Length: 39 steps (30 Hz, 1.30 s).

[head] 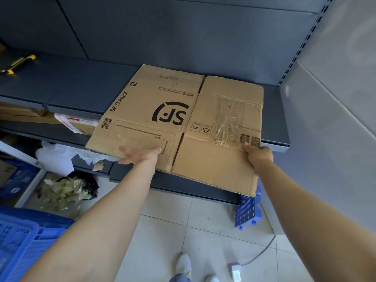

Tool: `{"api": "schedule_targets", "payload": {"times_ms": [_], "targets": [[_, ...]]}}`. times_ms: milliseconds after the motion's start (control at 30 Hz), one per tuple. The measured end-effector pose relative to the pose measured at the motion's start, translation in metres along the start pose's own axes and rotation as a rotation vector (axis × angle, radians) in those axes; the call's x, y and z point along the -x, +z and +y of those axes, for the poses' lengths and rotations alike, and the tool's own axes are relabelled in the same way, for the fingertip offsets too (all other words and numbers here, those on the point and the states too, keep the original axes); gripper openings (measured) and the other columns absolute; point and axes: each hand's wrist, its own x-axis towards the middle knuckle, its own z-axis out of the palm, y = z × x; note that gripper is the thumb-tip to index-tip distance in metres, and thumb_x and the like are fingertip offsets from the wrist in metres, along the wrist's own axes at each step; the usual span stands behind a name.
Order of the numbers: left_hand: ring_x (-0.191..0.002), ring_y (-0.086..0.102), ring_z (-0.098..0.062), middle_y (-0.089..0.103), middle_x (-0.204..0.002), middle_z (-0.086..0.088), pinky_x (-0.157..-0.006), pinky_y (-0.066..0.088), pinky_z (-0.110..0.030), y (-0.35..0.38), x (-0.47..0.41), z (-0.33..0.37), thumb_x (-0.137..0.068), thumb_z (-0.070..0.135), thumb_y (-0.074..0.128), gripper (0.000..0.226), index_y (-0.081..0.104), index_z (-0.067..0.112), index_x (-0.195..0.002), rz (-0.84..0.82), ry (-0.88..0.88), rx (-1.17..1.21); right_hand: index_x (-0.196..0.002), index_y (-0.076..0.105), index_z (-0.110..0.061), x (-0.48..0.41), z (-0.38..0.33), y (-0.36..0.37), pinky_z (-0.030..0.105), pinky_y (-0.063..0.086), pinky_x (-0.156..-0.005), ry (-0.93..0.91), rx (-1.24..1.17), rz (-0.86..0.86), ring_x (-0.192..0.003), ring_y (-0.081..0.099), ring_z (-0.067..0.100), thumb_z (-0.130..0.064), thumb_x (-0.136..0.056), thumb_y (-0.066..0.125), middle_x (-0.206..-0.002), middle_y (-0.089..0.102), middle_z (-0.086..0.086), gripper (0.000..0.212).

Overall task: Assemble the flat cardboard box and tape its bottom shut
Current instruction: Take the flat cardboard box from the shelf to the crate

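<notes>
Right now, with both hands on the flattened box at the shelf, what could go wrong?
The flat cardboard box overhangs the shelf; held only at its near edge by the left hand and right hand, it might sag or slip. Old crinkled tape could hinder folding. The cable on the floor is a possible trip hazard.

One head-worn wide-angle camera looks forward and steeply down. It sits close above a dark shelf (81, 82) and tiled floor (203, 231).

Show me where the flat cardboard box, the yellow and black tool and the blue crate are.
flat cardboard box (162, 110): head view, on the printed SF logo panel.
yellow and black tool (19, 63): head view, mid-handle, on the shelf.
blue crate (24, 241): head view, on its latticed wall.
</notes>
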Motion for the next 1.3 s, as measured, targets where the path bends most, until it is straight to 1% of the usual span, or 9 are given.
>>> {"api": "schedule_targets", "payload": {"times_ms": [100,233,367,533,667,767,900,1033,1300], "targets": [[-0.139,0.03,-0.034,0.019,-0.156,-0.016,-0.112,0.031,-0.047,-0.008,-0.015,-0.003,-0.049,0.033,0.086,0.132,0.005,0.011,-0.15,-0.093,-0.05,0.07,-0.123,0.058,-0.007,0.007,-0.005,-0.003,0.036,0.051,-0.086,-0.001,-0.103,-0.02,-0.097,0.061,0.025,-0.028,-0.083,0.07,-0.119,0.065,0.009,0.047],[-0.135,0.039,-0.03,0.032,-0.151,-0.013,-0.11,0.036,-0.044,-0.023,-0.01,0.002,-0.069,0.02,0.076,0.098,0.018,0.005,-0.148,-0.054,-0.029,0.214,-0.135,0.052,-0.015,0.021,-0.012,-0.008,0.038,0.049,-0.1,-0.006,-0.3,-0.03,-0.11,0.061,0.022,-0.014,-0.084,0.068,-0.125,0.064,0.003,0.054],[-0.132,0.041,-0.032,0.029,-0.153,-0.012,-0.112,0.031,-0.046,-0.04,0.021,0.019,-0.077,0.009,0.073,0.11,-0.009,0.014,-0.15,-0.005,-0.014,0.407,-0.133,0.056,-0.016,0.041,-0.018,-0.016,0.032,0.048,-0.099,-0.013,-0.447,-0.052,-0.104,0.06,0.017,-0.007,-0.087,0.064,-0.124,0.064,0.002,0.047],[-0.14,0.027,-0.031,0.019,-0.157,-0.008,-0.114,0.024,-0.045,-0.069,0.052,0.015,-0.083,0.008,0.067,0.102,-0.009,0.016,-0.151,0.049,0.045,0.465,-0.126,0.062,-0.014,0.071,-0.022,-0.028,0.032,0.049,-0.097,-0.039,-0.508,-0.116,-0.098,0.06,0.017,-0.004,-0.089,0.06,-0.119,0.066,0.002,0.037],[-0.14,0.028,-0.033,0.019,-0.157,-0.012,-0.113,0.025,-0.044,-0.097,0.083,-0.002,-0.084,0.012,0.067,0.099,-0.006,0.015,-0.15,0.115,0.133,0.468,-0.126,0.061,-0.015,0.096,-0.021,-0.036,0.034,0.049,-0.098,-0.097,-0.495,-0.174,-0.1,0.06,0.018,-0.008,-0.09,0.06,-0.122,0.066,0.004,0.038],[-0.139,0.03,-0.029,0.017,-0.158,-0.008,-0.113,0.024,-0.041,-0.12,0.105,-0.015,-0.086,0.015,0.066,0.1,-0.011,0.014,-0.15,0.13,0.17,0.491,-0.125,0.062,-0.012,0.117,-0.02,-0.043,0.027,0.047,-0.089,-0.134,-0.507,-0.227,-0.098,0.058,0.017,-0.007,-0.091,0.058,-0.12,0.064,0.002,0.034],[-0.137,0.033,-0.034,0.026,-0.155,-0.011,-0.111,0.03,-0.052,-0.156,0.121,-0.028,-0.081,0.021,0.071,0.105,-0.008,0.017,-0.15,0.145,0.165,0.562,-0.126,0.06,-0.009,0.149,-0.027,-0.049,0.023,0.044,-0.088,-0.181,-0.512,-0.278,-0.097,0.054,0.015,-0.005,-0.092,0.057,-0.117,0.062,0.003,0.034],[-0.14,0.03,-0.03,0.022,-0.156,-0.011,-0.114,0.026,-0.039,-0.196,0.138,-0.039,-0.084,0.018,0.069,0.102,-0.008,0.011,-0.15,0.24,0.222,0.611,-0.123,0.062,-0.01,0.187,-0.038,-0.041,0.027,0.047,-0.086,-0.219,-0.484,-0.356,-0.096,0.058,0.018,-0.006,-0.091,0.059,-0.123,0.064,0.007,0.032],[-0.136,0.035,-0.033,0.025,-0.154,-0.012,-0.111,0.033,-0.048,-0.298,0.141,-0.083,-0.08,0.018,0.071,0.101,-0.002,0.018,-0.15,0.361,0.185,0.706,-0.122,0.064,-0.014,0.278,-0.032,0.0,0.026,0.048,-0.084,-0.258,-0.409,-0.482,-0.095,0.059,0.015,-0.01,-0.093,0.058,-0.119,0.065,0.001,0.031]]}}
